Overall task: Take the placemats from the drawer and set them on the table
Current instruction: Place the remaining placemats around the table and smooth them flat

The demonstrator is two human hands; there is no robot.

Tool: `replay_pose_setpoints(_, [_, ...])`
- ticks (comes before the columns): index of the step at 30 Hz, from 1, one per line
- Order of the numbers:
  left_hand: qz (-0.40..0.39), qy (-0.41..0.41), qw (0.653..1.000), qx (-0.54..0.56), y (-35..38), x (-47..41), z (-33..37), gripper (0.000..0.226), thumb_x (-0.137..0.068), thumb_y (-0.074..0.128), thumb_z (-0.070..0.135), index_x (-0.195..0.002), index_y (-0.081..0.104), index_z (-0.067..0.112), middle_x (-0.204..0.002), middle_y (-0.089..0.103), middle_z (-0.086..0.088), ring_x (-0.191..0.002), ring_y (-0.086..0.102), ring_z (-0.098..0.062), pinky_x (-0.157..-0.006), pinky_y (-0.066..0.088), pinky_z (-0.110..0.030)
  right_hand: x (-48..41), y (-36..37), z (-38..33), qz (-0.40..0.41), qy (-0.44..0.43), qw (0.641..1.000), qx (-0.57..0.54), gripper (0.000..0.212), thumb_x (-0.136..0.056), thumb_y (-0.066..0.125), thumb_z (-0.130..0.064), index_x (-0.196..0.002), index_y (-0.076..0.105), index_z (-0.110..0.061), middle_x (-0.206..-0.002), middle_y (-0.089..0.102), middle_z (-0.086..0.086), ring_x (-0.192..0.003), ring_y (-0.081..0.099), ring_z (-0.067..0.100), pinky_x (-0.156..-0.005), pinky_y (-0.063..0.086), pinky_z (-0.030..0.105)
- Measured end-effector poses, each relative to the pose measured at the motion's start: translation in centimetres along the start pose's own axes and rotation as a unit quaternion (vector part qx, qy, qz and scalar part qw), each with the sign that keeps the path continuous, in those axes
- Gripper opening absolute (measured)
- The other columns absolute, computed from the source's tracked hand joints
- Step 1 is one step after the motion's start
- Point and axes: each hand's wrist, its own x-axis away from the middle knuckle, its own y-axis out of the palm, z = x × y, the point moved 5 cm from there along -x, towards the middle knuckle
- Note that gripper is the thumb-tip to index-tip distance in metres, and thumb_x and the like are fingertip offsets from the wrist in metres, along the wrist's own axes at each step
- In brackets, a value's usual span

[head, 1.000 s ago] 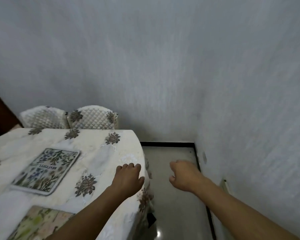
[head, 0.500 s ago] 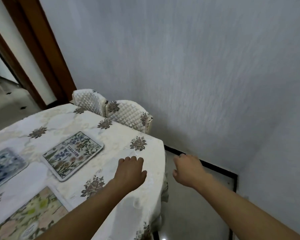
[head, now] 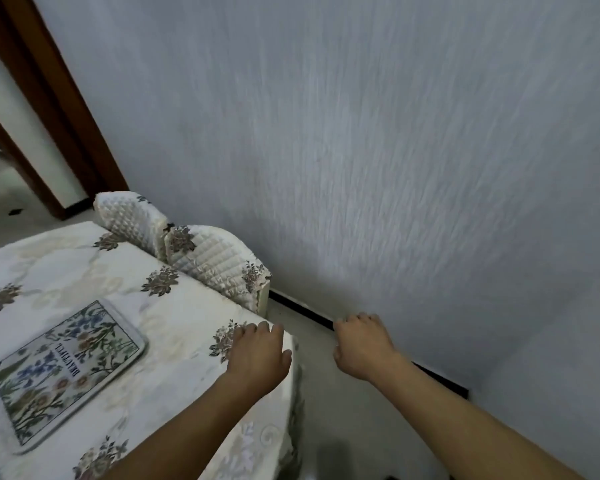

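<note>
A floral placemat (head: 68, 372) with printed lettering lies flat on the table (head: 174, 317), which wears a cream cloth with brown flower motifs. My left hand (head: 258, 355) hovers over the table's right corner, fingers curled, holding nothing. My right hand (head: 361, 344) hangs past the table edge above the floor, fingers curled shut and empty. No drawer is in view.
Two chairs (head: 201, 251) with quilted cream covers stand against the table's far side. A textured white wall (head: 395, 168) runs close on the right with a dark skirting line. A brown door frame (head: 49, 109) stands at the far left.
The view has swung left and tilted, so fewer placemats show on the table. Both hands keep about the same pose, empty, near the table corner.
</note>
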Motion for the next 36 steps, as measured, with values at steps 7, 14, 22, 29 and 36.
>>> replay_pose_setpoints(7, [-0.007, -0.127, 0.992, 0.014, -1.0, -7.1, 0.4, 0.041, -0.09, 0.045, 0.044, -0.123, 0.048, 0.018, -0.116, 0.06, -0.009, -0.109, 0.052, -0.031, -0.092, 0.037, -0.043, -10.2, -1.5, 4.5, 0.009, -0.119, 0.993, -0.001, 0.031, -0.085, 0.052, -0.03, -0.112, 0.054, -0.013, -0.113, 0.061, 0.013, -0.103, 0.056, 0.03, -0.091, 0.039, 0.039])
replay_pose_setpoints(14, [-0.019, -0.272, 0.962, 0.029, -1.4, -9.2, -1.9, 0.037, -0.089, 0.044, 0.046, -0.112, 0.051, 0.018, -0.11, 0.06, -0.007, -0.104, 0.053, -0.03, -0.089, 0.037, -0.041, -19.1, -3.7, 2.9, 0.033, -0.254, 0.966, 0.032, 0.038, -0.085, 0.05, -0.035, -0.117, 0.054, -0.014, -0.117, 0.059, 0.015, -0.11, 0.055, 0.032, -0.094, 0.039, 0.041])
replay_pose_setpoints(22, [-0.045, -0.402, 0.914, 0.019, 0.4, -12.0, -10.7, 0.043, -0.089, 0.047, 0.05, -0.117, 0.048, 0.017, -0.119, 0.055, -0.009, -0.112, 0.049, -0.032, -0.096, 0.033, -0.044, -28.3, -6.2, -5.3, 0.068, -0.385, 0.919, 0.042, 0.036, -0.086, 0.05, -0.038, -0.114, 0.052, -0.015, -0.115, 0.058, 0.012, -0.109, 0.053, 0.032, -0.093, 0.037, 0.043])
replay_pose_setpoints(29, [-0.043, -0.448, 0.892, 0.047, 1.3, -16.2, -16.6, 0.043, -0.088, 0.048, 0.049, -0.117, 0.05, 0.016, -0.117, 0.057, -0.01, -0.111, 0.05, -0.032, -0.098, 0.032, -0.045, -36.0, -7.2, -10.8, 0.058, -0.445, 0.891, 0.074, 0.036, -0.087, 0.049, -0.037, -0.113, 0.052, -0.013, -0.112, 0.058, 0.013, -0.106, 0.053, 0.034, -0.089, 0.041, 0.043])
replay_pose_setpoints(36, [-0.064, -0.537, 0.838, 0.07, 2.0, -16.2, -20.6, 0.045, -0.091, 0.045, 0.048, -0.122, 0.047, 0.015, -0.123, 0.054, -0.011, -0.117, 0.047, -0.034, -0.103, 0.029, -0.048, -41.5, -6.7, -16.9, 0.038, -0.524, 0.846, 0.091, 0.034, -0.085, 0.05, -0.034, -0.113, 0.052, -0.014, -0.112, 0.059, 0.011, -0.105, 0.053, 0.033, -0.089, 0.039, 0.043])
